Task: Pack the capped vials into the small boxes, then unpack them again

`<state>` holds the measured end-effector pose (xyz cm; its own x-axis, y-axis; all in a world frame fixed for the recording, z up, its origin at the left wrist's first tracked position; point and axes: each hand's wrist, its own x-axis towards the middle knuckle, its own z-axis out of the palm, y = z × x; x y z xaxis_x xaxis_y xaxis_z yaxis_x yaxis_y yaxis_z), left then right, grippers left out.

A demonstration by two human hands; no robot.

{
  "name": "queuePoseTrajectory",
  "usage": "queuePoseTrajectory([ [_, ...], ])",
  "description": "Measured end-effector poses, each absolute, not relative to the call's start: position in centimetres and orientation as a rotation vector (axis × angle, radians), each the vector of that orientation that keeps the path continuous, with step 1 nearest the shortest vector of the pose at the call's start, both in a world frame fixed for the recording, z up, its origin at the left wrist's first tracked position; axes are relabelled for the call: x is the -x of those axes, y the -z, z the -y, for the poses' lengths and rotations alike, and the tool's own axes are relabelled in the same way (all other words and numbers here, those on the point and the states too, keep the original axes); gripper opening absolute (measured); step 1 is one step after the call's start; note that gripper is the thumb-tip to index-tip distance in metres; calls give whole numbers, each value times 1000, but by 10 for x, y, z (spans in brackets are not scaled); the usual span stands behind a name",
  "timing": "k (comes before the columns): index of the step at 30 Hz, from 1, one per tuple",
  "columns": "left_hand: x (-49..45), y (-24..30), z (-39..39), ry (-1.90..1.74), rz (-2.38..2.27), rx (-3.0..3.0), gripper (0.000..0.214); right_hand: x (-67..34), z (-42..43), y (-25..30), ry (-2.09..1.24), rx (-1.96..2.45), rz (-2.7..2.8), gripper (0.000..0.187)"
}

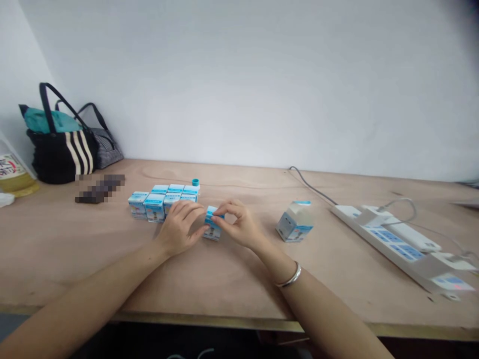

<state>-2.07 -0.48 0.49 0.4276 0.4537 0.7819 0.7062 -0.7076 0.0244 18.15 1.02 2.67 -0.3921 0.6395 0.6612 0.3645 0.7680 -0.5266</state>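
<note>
A small blue-and-white carton stands on the wooden table between my hands. My left hand steadies its left side, with the thumb and fingertips against it. With thumb and index finger, my right hand pinches the carton at its top edge. Several matching cartons are grouped in two rows just beyond my left hand. Behind them rises a bottle with a teal cap. To the right of my right hand, another carton rests on the table with its upper part slanted.
A white power strip with plugged-in adapters lies along the right, its grey cable running to the wall. A black striped bag, a grey bag and a bottle of yellow liquid stand at left. A pixelated dark object lies nearby.
</note>
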Motion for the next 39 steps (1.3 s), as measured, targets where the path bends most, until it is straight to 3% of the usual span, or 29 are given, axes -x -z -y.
queuePoseTrajectory([
  [3,21,-5,4,1153,981,2381,31,-182,-9,-28,-387,752,2077,15],
  [8,19,-5,5,1127,924,2411,16,-185,-7,-31,-339,783,2157,13],
  [13,19,-7,7,1074,986,2418,21,-186,-10,-25,-397,853,2251,47],
  [16,22,-8,6,993,1083,2365,32,-183,-22,-20,-485,902,2226,53],
  [23,34,-6,-1,774,1327,2209,55,-168,-78,-19,-361,1059,2109,53],
  [31,40,-3,-4,587,1473,2222,62,-156,-103,-13,-538,1017,2116,54],
  [39,39,-4,-3,575,1487,2233,62,-173,-77,-38,16,1539,2024,19],
])
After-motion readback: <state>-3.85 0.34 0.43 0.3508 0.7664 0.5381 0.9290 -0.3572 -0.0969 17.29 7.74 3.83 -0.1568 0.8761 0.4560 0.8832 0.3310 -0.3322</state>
